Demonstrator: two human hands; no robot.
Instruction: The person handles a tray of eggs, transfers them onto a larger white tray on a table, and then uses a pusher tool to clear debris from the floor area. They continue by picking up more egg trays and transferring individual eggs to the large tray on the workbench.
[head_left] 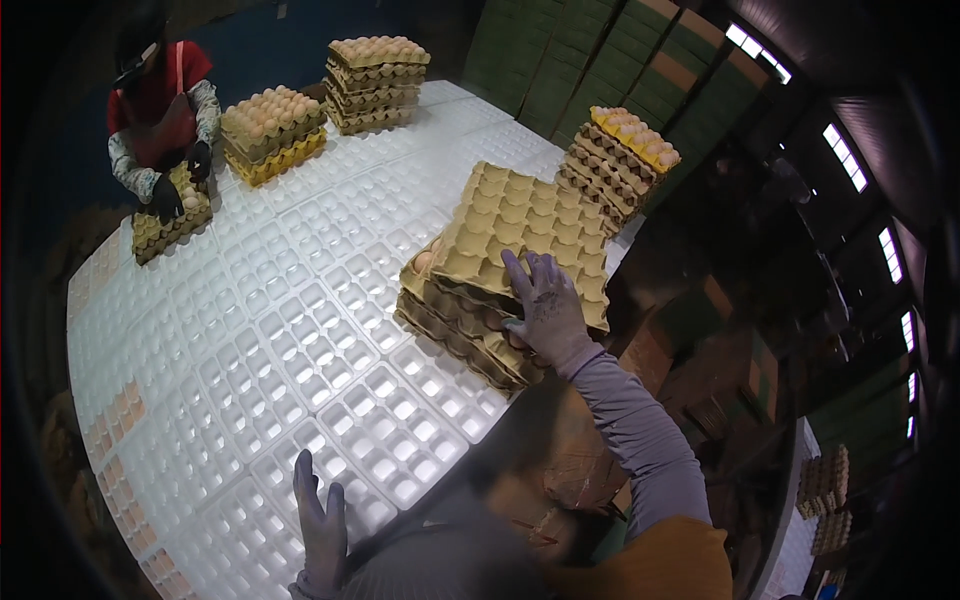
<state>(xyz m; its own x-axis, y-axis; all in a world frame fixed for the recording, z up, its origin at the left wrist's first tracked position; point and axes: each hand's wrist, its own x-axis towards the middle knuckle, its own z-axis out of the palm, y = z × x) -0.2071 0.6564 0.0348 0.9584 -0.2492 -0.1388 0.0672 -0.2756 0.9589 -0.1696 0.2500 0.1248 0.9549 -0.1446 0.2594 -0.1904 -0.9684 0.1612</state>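
Note:
My right hand (550,310), in a pale purple glove, grips the near edge of a bare pulp egg tray (500,215), fingers on top and thumb lower at its side. That tray sits askew on a stack of egg trays (465,325); a few brown eggs (424,262) peek out at its left edge. Most of what lies under the top tray is hidden. Gloved too, my left hand (322,525) is held over the near edge of the table with its fingers apart and nothing in them. Below it spread white plastic trays (385,425) with hollow cells.
Across the table a co-worker's gloved hands (180,190) are at a tray of eggs (165,228). Egg stacks stand at the far side (375,85), beside it (272,130), and at the right (620,165). Filled cells (115,420) line the left edge. Cartons (690,330) lie right.

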